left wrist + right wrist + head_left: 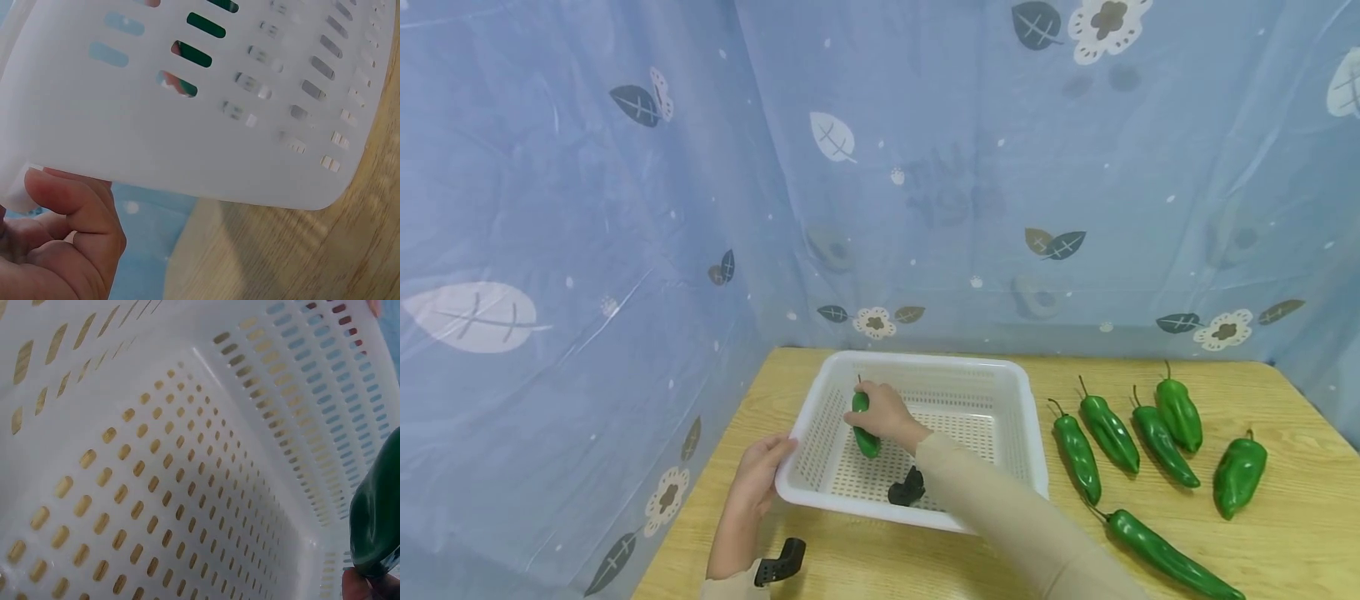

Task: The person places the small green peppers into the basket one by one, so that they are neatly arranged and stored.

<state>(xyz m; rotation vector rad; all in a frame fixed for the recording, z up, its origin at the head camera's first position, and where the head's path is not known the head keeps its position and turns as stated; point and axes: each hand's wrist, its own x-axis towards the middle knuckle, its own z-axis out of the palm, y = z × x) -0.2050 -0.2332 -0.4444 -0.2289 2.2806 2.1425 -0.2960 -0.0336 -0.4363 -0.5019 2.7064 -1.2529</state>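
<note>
A white slotted plastic basket (1030, 433) stands on the wooden table. Its left rim is gripped by my left hand (757, 471), whose thumb and curled fingers (69, 194) show at the rim in the left wrist view. Inside the basket, toward the left, my right hand (886, 412) holds a green chili pepper (867, 442) with its stem pointing away. That pepper fills the right edge of the right wrist view, above the slotted floor (162, 462). Green also shows through the wall slots in the left wrist view. The right forearm crosses the basket's front rim.
Several green peppers (1108, 433) lie right of the basket, with one long pepper (1172, 550) nearer the front. A plump pepper (1240, 475) is farthest right. Blue patterned sheeting (925, 208) borders the table (835, 550) at the back and left.
</note>
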